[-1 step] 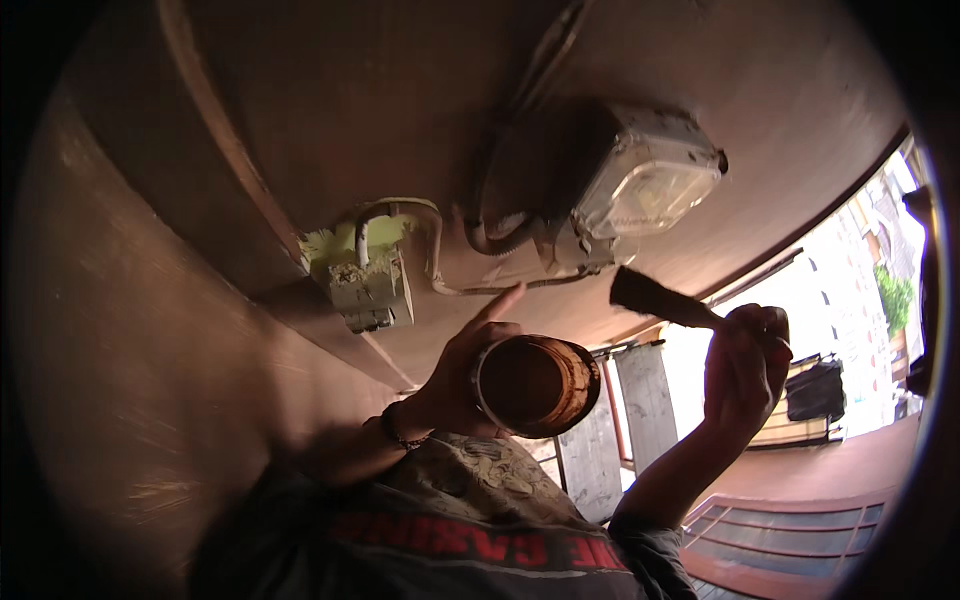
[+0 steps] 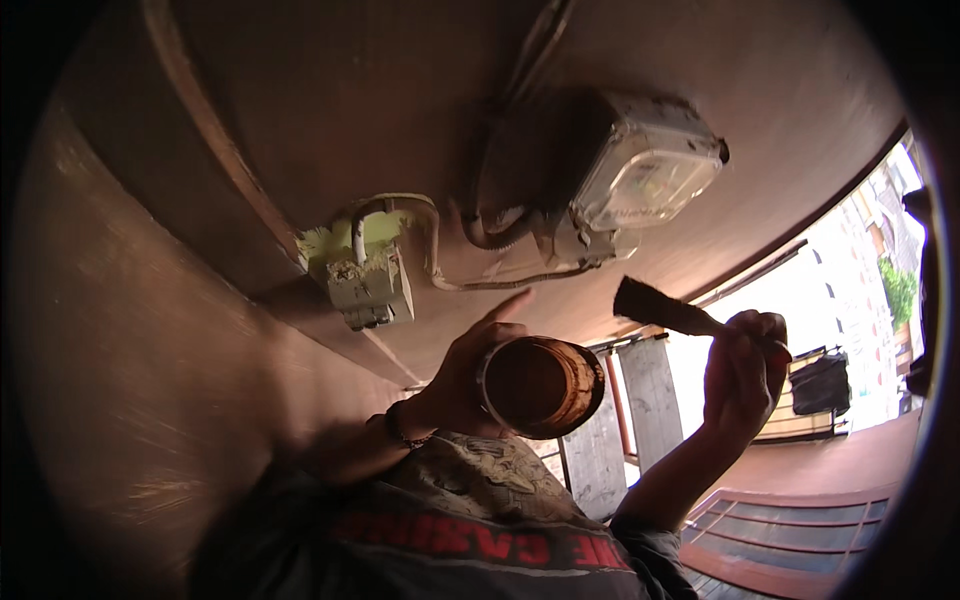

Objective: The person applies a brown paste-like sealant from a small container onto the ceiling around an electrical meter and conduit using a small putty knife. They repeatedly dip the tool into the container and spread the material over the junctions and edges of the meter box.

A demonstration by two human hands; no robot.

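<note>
one brush [image 2: 662, 306], one container [image 2: 582, 388], one clear-covered box [image 2: 645, 170]

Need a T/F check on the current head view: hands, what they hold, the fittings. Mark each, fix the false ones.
1. The right hand grips a brush. True.
2. The left hand holds an open round container. True.
3. The brush is dipped in the container. False: it is held apart, to the container's right.
4. The left wrist is bare. False: it wears a dark bracelet.
5. A light green patch shows at the small box. True.
6. Nothing is mounted right of the small box. False: a clear-covered box is.
</note>
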